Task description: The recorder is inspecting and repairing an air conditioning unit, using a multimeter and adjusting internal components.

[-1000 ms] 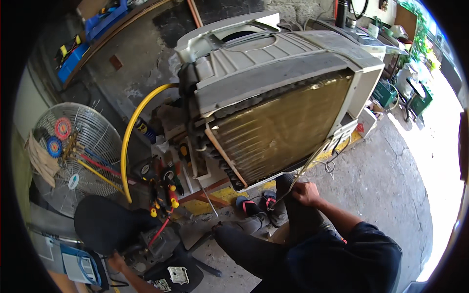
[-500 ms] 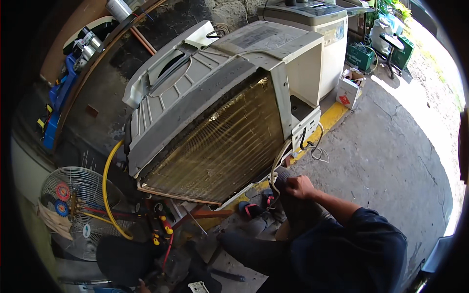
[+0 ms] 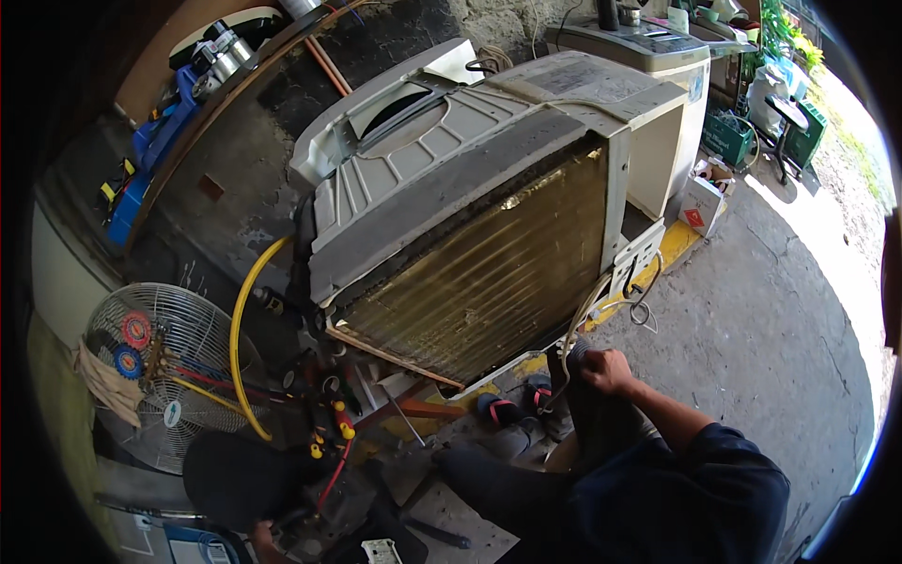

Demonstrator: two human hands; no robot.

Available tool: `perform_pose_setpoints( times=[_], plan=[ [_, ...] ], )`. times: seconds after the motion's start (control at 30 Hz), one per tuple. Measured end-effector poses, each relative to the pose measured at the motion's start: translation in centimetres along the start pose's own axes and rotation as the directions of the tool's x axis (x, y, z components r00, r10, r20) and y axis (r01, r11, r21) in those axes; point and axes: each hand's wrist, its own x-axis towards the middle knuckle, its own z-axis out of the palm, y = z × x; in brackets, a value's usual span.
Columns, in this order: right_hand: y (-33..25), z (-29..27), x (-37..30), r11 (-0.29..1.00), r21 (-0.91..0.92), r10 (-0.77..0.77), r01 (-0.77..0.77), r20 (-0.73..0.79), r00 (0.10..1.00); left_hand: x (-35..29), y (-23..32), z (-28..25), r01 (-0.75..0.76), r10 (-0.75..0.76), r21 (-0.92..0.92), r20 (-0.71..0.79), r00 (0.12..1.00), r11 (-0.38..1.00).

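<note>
My right hand [image 3: 609, 371] is closed in a fist over my bent dark-clothed knee, against a dark grey ribbed piece [image 3: 575, 353]. Whether something is inside that fist is hidden. Just ahead of it leans a large dusty air-conditioner unit [image 3: 442, 202], its brass-coloured finned coil [image 3: 479, 263] facing me. A pale cable [image 3: 570, 340] hangs from its right corner down by my knee. At the bottom left edge, my left hand [image 3: 263, 538] shows only in part, beside a dark rounded thing [image 3: 235, 479] that I cannot identify; its fingers are unclear.
A standing fan [image 3: 174, 385] with a gauge set [image 3: 132, 348] and a yellow hose [image 3: 240, 320] are on the left. Red-and-yellow-handled tools [image 3: 340, 423] lie below the unit. A washing machine [image 3: 648, 56], a white carton [image 3: 703, 202] and green crates [image 3: 728, 139] stand at the back right.
The view has swung left, so the unit and background sit further right in it. My right hand stays at the knee. More of a blue-edged thing shows at the bottom left.
</note>
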Motion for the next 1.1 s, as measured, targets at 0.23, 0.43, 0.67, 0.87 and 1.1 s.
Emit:
perform_pose_setpoints(
  times=[0.23,0.43,0.67,0.87,1.1],
  plan=[
    [-1.0,0.3,0.6,0.999,-0.037,-0.030,0.031,0.031,0.999,4.9,-3.9,3.2,0.180,-0.151,0.233,-0.134,0.979,0.956],
    [-1.2,-0.2,0.4,0.998,-0.069,-0.006,0.008,0.023,1.000,8.4,-5.8,4.7,0.307,-0.214,0.423,-0.253,0.944,0.853],
    [-2.6,-0.3,0.7,0.999,-0.019,-0.033,0.034,0.039,0.999,10.6,-9.5,2.5,0.336,-0.205,0.311,-0.386,0.900,0.889],
    [-1.6,-0.6,0.4,0.996,-0.075,0.047,-0.043,0.047,0.998,9.0,-8.9,6.2,0.268,-0.119,0.326,-0.414,0.902,0.907],
    [0.3,-0.7,0.6,0.999,0.045,-0.015,0.013,0.060,0.998,3.8,-2.7,4.7,0.258,-0.021,0.386,-0.523,0.852,0.886]
  ],
)
